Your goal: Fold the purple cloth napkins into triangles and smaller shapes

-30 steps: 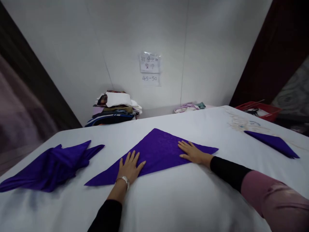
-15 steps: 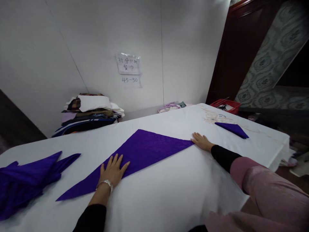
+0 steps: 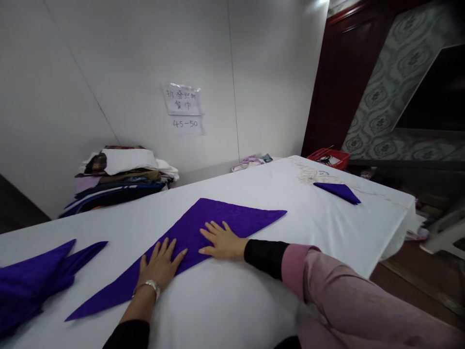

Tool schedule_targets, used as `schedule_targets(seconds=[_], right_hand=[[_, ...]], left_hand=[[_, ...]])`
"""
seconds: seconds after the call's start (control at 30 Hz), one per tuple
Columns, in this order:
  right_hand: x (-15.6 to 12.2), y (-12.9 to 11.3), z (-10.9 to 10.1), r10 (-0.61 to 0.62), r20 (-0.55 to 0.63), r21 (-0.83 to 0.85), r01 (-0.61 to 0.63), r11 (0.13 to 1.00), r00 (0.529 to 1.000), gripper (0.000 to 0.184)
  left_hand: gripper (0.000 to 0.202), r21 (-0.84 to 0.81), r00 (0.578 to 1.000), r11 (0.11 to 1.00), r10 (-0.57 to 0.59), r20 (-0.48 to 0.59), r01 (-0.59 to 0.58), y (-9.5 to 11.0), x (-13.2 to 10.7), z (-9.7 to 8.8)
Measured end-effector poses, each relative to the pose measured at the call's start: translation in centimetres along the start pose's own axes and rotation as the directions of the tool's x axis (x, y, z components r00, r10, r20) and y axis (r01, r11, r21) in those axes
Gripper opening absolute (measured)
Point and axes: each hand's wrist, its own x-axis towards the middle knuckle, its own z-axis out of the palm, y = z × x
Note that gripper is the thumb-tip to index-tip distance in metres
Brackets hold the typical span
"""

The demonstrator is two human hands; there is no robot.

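A purple cloth folded into a long triangle [image 3: 221, 218] lies flat on the white-covered table [image 3: 254, 300]. My left hand [image 3: 160, 265] rests flat on its lower left part, fingers spread, a silver bracelet at the wrist. My right hand [image 3: 222, 240] lies flat on the cloth's near edge just to the right of the left hand, fingers stretched out. Neither hand holds anything.
A heap of crumpled purple cloths [image 3: 32, 281] lies at the left edge. A small folded purple cloth [image 3: 337, 191] sits at the far right. Stacked fabrics [image 3: 119, 177] stand against the wall, a red basket [image 3: 329, 158] beyond the table's far corner.
My right hand has slid left along the cloth from its right tip to the middle, close to the left hand. The view has swung a little to the right.
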Motion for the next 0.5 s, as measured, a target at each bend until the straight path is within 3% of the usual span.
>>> schedule_targets(seconds=[0.1, 0.23, 0.33, 0.5], right_hand=[[-0.2, 0.7, 0.7, 0.073, -0.009, -0.016, -0.073, 0.997, 0.997, 0.08], [-2.6, 5.0, -0.2, 0.227, -0.072, -0.085, -0.233, 0.969, 0.971, 0.081], [-5.5, 9.3, -1.8, 0.391, -0.13, -0.142, -0.407, 0.902, 0.911, 0.078], [-11.2, 15.6, -4.7, 0.602, -0.209, -0.196, -0.636, 0.746, 0.771, 0.071]], left_hand=[[0.043, -0.006, 1.0, 1.0, 0.0, 0.005, 0.0, 0.2, -0.3, -0.1], [0.044, -0.032, 1.0, 0.999, -0.01, -0.004, 0.01, 0.1, -0.1, 0.2], [0.046, -0.046, 1.0, 0.999, -0.027, -0.007, 0.027, -0.3, 0.3, 0.6], [0.047, -0.055, 1.0, 0.998, -0.019, -0.023, 0.017, -0.4, 0.5, 0.7]])
